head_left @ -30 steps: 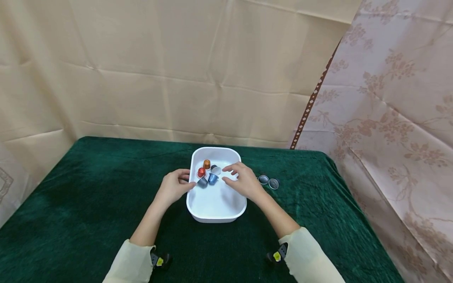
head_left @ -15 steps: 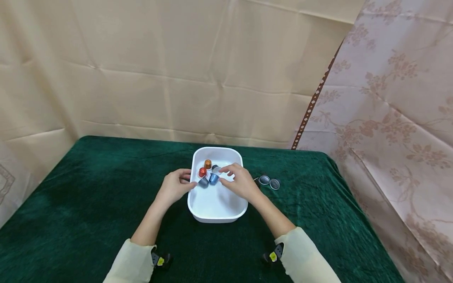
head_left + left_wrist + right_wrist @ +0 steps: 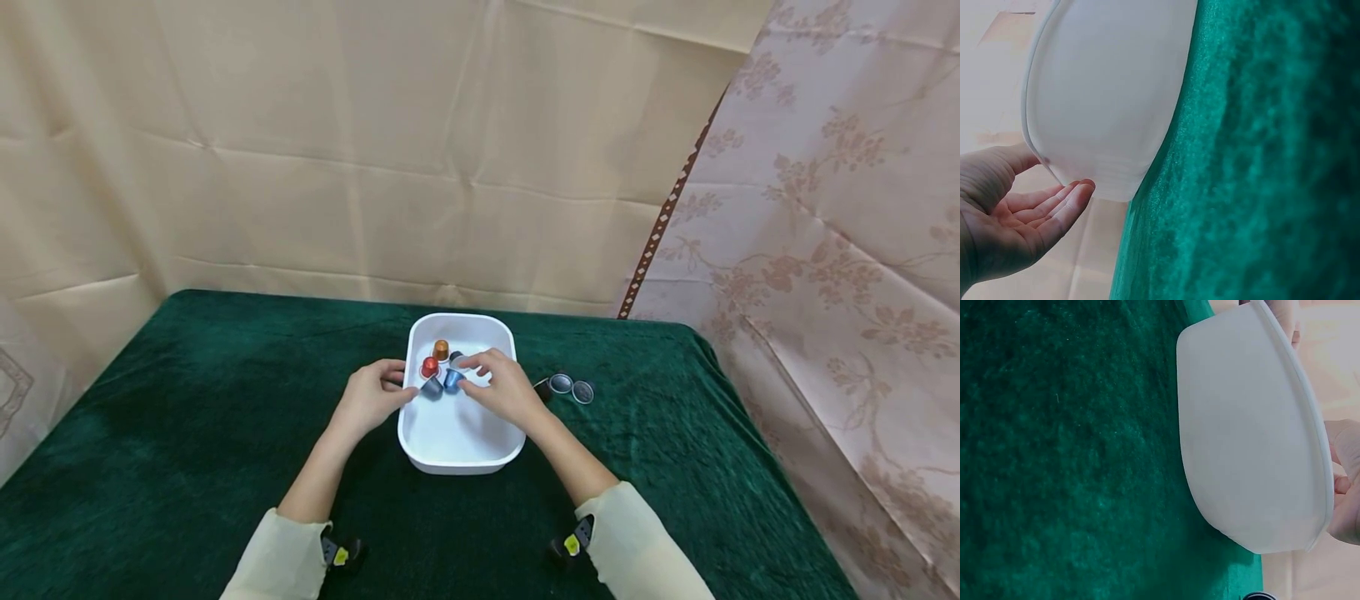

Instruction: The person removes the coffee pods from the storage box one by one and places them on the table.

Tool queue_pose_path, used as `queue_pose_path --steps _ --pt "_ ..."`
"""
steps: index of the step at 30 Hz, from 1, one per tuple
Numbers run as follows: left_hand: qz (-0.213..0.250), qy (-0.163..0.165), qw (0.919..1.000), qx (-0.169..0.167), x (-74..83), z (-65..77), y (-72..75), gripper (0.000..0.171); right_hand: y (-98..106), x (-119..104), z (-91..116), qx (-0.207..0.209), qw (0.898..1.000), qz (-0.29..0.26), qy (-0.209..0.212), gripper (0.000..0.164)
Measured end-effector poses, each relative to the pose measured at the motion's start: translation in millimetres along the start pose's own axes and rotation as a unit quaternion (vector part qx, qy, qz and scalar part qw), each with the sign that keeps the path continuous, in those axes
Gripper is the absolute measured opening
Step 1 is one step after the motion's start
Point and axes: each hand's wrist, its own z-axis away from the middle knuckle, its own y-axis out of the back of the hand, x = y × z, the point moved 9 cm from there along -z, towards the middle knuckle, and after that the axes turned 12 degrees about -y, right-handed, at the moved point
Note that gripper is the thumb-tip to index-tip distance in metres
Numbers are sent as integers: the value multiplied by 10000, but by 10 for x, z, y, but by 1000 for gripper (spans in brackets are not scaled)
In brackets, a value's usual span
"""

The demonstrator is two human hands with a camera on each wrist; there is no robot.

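Observation:
A white plastic tub (image 3: 459, 437) holds several coffee capsules. Among them are an orange capsule (image 3: 441, 349), a red capsule (image 3: 430, 367), a grey-blue capsule (image 3: 431, 388), a blue capsule (image 3: 453, 381) and a dark one with a pale lid, partly covered by fingers. My left hand (image 3: 372, 392) pinches the tub's left rim, thumb over the edge. Its fingers (image 3: 1063, 209) lie against the outer wall in the left wrist view. My right hand (image 3: 504, 388) reaches in over the right rim, thumb and forefinger spread, thumb tip right beside the blue capsule. The tub wall hides its fingertips in the right wrist view.
On the green cloth (image 3: 225, 400) right of the tub lie several more capsules, two with silver faces (image 3: 572, 387) turned up and a dark one (image 3: 543, 389) by my right wrist. Beige curtain (image 3: 375, 167) hangs behind the table.
My right hand has moved left and slightly inward, its thumb and forefinger coming closer to the blue capsule and the pale-lidded one. The left hand has kept its hold on the rim.

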Motion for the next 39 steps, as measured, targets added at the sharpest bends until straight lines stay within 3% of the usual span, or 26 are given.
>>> queue_pose_path --steps 12,39 --pt "-6 -63 10000 11 13 2 14 50 -93 -10 -24 -144 9998 -29 -109 30" --pt "121 -174 9998 61 37 25 14 49 -261 -53 -100 -123 9996 200 130 27"
